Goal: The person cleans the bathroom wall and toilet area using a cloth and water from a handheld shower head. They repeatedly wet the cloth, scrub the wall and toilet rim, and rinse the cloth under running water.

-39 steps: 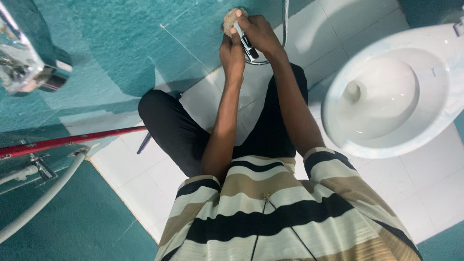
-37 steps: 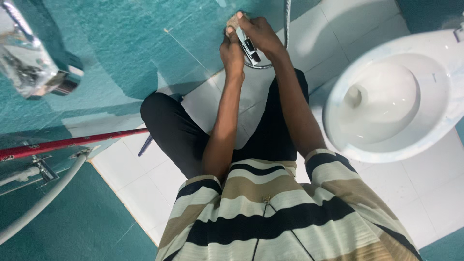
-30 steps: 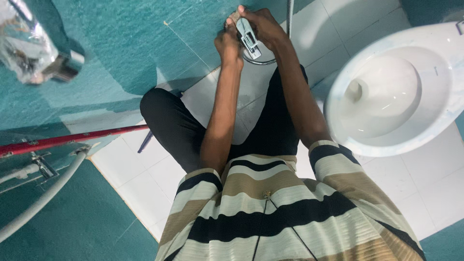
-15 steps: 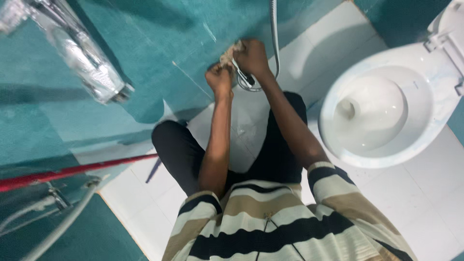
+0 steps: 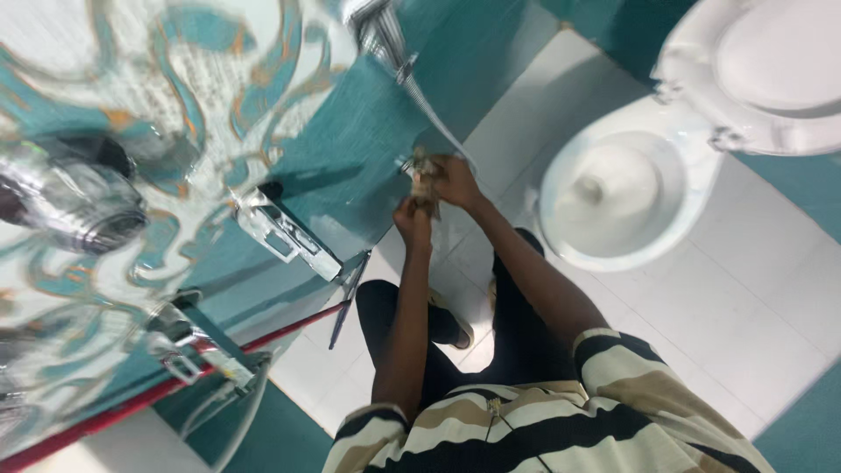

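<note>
The head view looks down on 2 hands raised together in front of a teal tiled wall (image 5: 368,149). The right hand (image 5: 454,182) has its fingers clamped on a small metal spray handle (image 5: 422,172), which sits between the 2 hands just beside the wall, and a tan scrub pad (image 5: 426,187) shows against the handle. The left hand (image 5: 412,219) is just below, its fingers curled together, but whether they grip the pad or only press on it cannot be told. 1 thin metal hose (image 5: 429,114) runs from the handle up along the wall to a chrome fitting (image 5: 378,26) near the top edge. To the right stands 1 white toilet (image 5: 613,197) with its lid (image 5: 771,70) raised, well apart from the hands. On the wall to the left are 1 chrome holder (image 5: 285,232) and 1 blurred chrome fixture (image 5: 79,210), both close to the camera and covering part of the patterned tiles. 1 red pole (image 5: 289,328) leans across the lower left. The white tiled floor (image 5: 745,289) lies below, partly hidden by 2 dark trouser legs (image 5: 517,333) and a striped shirt (image 5: 543,429).
</note>
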